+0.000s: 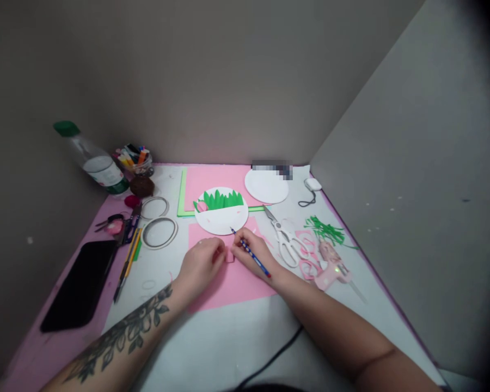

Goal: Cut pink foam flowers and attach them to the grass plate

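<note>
Matt pink paper sheet [237, 286] lies smooth on the dull white counter [212, 348]; the plate [220, 222] is matt white paper with green cut paper [222, 199]. Scissors [286, 240] have glossy white plastic handles and metal blades. The pencil [252, 257] looks painted blue; the phone [79, 288] glossy black

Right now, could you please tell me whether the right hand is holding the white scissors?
No, the right hand holds a blue pencil, while the white scissors lie on the table to its right.
</note>
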The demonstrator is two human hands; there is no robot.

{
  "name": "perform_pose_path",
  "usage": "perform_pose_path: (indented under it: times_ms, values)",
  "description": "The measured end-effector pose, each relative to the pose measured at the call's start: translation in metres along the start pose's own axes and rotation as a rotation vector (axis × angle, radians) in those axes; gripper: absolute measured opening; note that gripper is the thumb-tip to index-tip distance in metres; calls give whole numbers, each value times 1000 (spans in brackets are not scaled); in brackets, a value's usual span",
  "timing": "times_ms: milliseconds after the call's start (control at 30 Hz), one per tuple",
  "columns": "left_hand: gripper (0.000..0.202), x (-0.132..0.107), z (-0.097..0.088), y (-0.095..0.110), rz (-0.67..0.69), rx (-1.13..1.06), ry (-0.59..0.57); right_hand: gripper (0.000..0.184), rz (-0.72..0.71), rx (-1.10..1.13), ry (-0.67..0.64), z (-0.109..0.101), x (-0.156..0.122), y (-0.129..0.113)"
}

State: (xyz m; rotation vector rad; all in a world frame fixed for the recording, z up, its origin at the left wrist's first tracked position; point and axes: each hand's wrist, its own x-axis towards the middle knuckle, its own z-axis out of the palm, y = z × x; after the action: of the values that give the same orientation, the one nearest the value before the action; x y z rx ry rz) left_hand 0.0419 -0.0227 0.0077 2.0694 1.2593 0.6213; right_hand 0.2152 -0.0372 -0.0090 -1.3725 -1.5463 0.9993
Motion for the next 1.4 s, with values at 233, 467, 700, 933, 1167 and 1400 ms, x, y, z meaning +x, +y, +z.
perform_pose_path:
  times_ms: [233,467,700,933,1167,1400]
  values:
    - [4,-1,7,-2,-30,245,-86,5,-127,-225,7,4,-1,6]
    - [11,-1,7,1,-30,285,-110,40,54,270,86,-15,-12,-8]
    - [20,-1,5,-2,-34,242,-105,25,216,177,36,-3,-17,2]
    - [21,0,6,-3,-13,187,-112,10,170,-60,155,2,-13,6]
    - [29,3,8,-7,5,101,-111,16,-49,-340,-138,-6,-21,9]
    - [30,1,8,-8,12,73,-121,19,-193,-505,-192,-9,-25,11]
